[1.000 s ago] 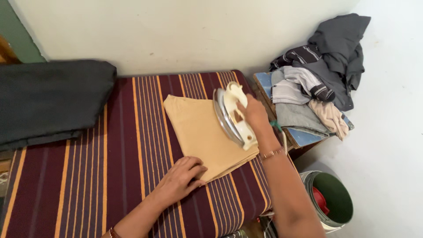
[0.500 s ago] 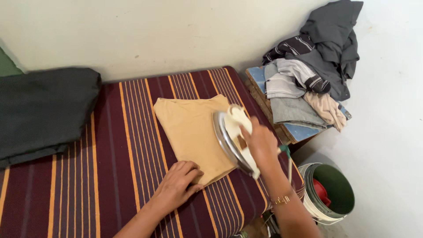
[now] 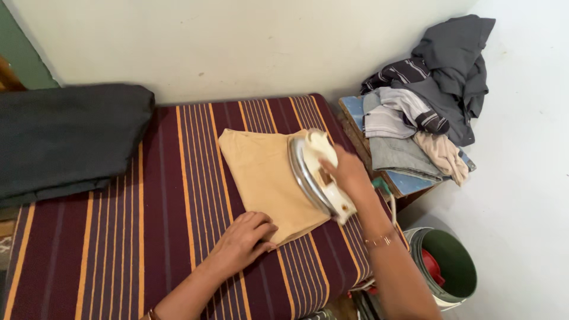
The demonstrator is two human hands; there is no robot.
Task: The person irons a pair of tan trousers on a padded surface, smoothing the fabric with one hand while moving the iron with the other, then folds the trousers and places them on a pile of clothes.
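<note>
Right hand (image 3: 347,172) was clenched around the handle of the cream electric iron (image 3: 317,173), which sat on the right edge of the folded tan cloth (image 3: 267,178). Left hand (image 3: 243,238) lay flat, fingers spread, on the cloth's near corner. Against the previous frame, the iron had shifted slightly away from that corner; the left hand was unchanged.

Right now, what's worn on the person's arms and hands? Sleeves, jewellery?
Both forearms are bare, no sleeves or gloves in view. The right hand has a thin gold-coloured bracelet at the wrist. The left hand shows a darker reddish bangle at the frame's bottom edge.
</note>
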